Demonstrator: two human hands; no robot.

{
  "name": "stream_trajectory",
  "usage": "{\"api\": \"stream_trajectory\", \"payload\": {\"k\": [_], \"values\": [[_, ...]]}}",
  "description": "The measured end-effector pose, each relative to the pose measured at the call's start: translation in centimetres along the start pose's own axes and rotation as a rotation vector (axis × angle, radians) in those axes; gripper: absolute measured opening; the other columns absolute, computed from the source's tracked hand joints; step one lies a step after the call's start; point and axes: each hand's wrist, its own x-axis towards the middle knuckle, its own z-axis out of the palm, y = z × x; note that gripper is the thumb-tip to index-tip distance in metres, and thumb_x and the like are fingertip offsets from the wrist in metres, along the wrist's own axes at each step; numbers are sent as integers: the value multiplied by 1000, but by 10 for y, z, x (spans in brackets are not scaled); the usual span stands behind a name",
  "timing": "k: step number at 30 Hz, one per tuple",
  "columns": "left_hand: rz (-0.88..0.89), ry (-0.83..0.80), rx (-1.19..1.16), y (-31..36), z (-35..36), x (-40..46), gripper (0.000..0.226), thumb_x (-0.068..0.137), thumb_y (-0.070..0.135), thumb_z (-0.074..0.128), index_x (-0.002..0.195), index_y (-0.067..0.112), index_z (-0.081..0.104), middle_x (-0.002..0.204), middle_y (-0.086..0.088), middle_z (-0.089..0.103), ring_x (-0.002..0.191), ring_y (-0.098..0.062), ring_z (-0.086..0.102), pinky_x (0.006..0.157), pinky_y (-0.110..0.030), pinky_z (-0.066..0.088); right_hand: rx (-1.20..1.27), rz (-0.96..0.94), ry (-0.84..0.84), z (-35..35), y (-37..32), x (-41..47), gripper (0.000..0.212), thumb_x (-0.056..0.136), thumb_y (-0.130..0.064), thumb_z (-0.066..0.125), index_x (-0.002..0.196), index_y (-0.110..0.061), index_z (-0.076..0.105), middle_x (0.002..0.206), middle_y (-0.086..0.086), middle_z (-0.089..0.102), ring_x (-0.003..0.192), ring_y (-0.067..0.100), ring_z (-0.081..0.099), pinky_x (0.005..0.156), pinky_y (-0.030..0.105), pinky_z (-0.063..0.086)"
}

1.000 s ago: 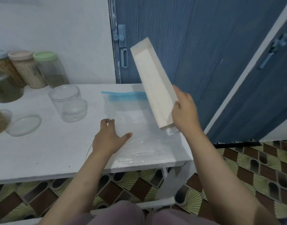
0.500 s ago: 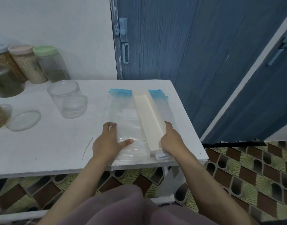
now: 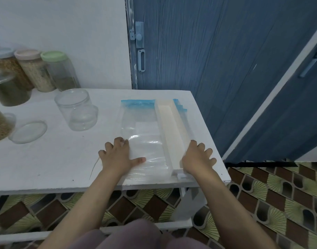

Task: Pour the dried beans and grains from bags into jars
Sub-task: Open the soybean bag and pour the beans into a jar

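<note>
The clear, flat plastic bags with blue zip strips lay stacked at the right end of the white bench — a long cream trough-shaped tray rested on top. The left hand pressed the stack with loosely bent fingers; the right hand touched the tray's near end, fingers spread. An empty clear glass jar stood uncapped near the bench's middle.
</note>
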Motion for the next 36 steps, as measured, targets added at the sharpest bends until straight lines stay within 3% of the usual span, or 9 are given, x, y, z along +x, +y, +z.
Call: {"api": "stream_trajectory", "payload": {"k": [6,9,11,15,20,24,28,36], "values": [[-11,14,-61,-1,6,0,98,74,88,42,149,28,26,153,-3,14,132,-33,25,101,-47,29,112,31,-32,-4,5,8,49,90,2,46,137,-7,33,138,11,30,122,32,39,95,40,40],[-20,19,-91,-1,5,0,96,75,86,42,149,28,27,154,-4,13,133,-33,25,103,-47,29,82,-28,4,-9,5,5,69,95,-6,46,154,-10,12,148,11,26,130,32,34,102,43,35],[-33,31,-154,-2,3,-1,91,79,83,41,150,29,26,154,-4,13,135,-33,24,105,-47,28,48,-106,93,-15,4,-1,70,101,-18,43,158,-17,2,153,9,22,133,32,30,105,44,31],[-37,86,-319,-7,-5,-6,76,88,73,39,150,31,32,155,-1,17,139,-30,20,108,-46,23,134,-333,292,-22,-7,-17,49,104,-25,39,152,-25,31,152,3,30,133,27,31,106,43,27],[-4,351,-513,-27,-23,-17,48,95,55,48,137,32,52,150,3,32,136,-24,25,106,-41,21,371,-534,194,-26,-44,-42,38,104,-23,43,141,-29,47,145,-4,42,132,20,41,114,42,32],[-10,630,-635,-68,-44,-25,34,97,33,55,131,26,56,142,2,43,130,-24,34,95,-34,22,469,-687,116,-26,-89,-61,33,103,-22,45,133,-33,54,132,-12,50,120,8,49,109,36,40],[-60,837,-660,-123,-62,-28,35,96,21,57,131,23,54,141,-1,42,131,-25,33,98,-37,22,497,-823,90,-23,-151,-80,31,103,-21,47,130,-33,56,122,-17,51,108,0,50,88,9,38],[-79,1010,-617,-271,-88,-10,45,92,22,54,136,20,46,150,-7,31,139,-29,23,110,-45,20,564,-973,99,28,-296,-109,30,99,-14,50,124,-25,61,118,-9,55,95,1,51,80,0,33]]}}
